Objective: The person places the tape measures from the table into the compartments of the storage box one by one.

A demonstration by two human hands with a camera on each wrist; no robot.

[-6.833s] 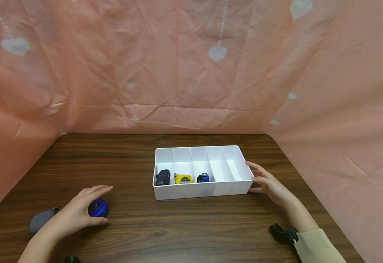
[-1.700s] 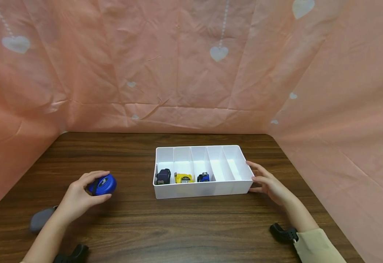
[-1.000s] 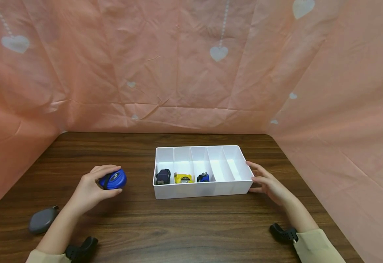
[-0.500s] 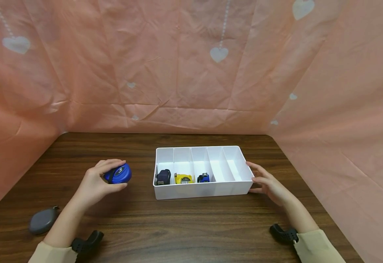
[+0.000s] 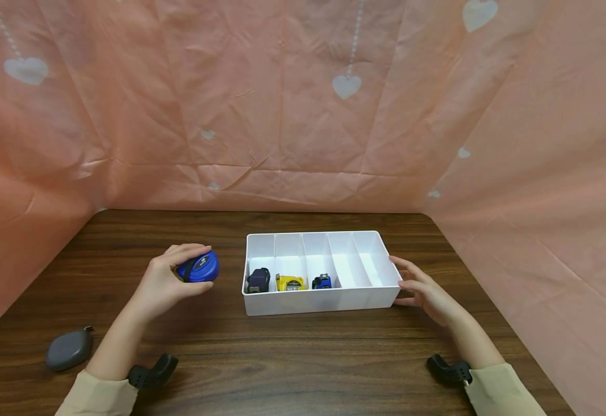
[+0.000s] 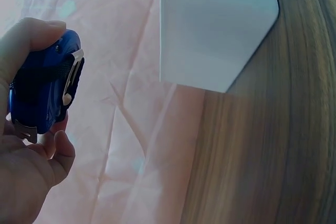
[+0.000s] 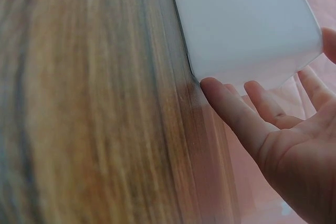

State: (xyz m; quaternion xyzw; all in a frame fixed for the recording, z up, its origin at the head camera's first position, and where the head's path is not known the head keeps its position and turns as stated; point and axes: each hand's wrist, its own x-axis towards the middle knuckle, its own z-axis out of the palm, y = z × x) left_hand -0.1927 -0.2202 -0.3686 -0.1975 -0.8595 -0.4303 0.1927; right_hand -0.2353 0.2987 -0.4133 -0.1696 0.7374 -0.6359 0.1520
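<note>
A blue tape measure with a black strap is pinched between the thumb and fingers of my left hand, held above the table left of a white divided box. In the left wrist view, the metal end tab of the tape measure points down. My right hand rests its spread fingertips on the box's right end. Three tape measures sit in the box's left compartments: a dark one, a yellow one and a small blue one.
A grey rounded case-like object with a small metal tab lies on the brown wooden table, left of the left forearm. Black camera mounts sit at both wrists. Pink cloth with hearts encloses the back and sides.
My left hand has lifted the blue tape measure from the table and carried it rightward and away from me, nearer the box. The right hand and box stay put.
</note>
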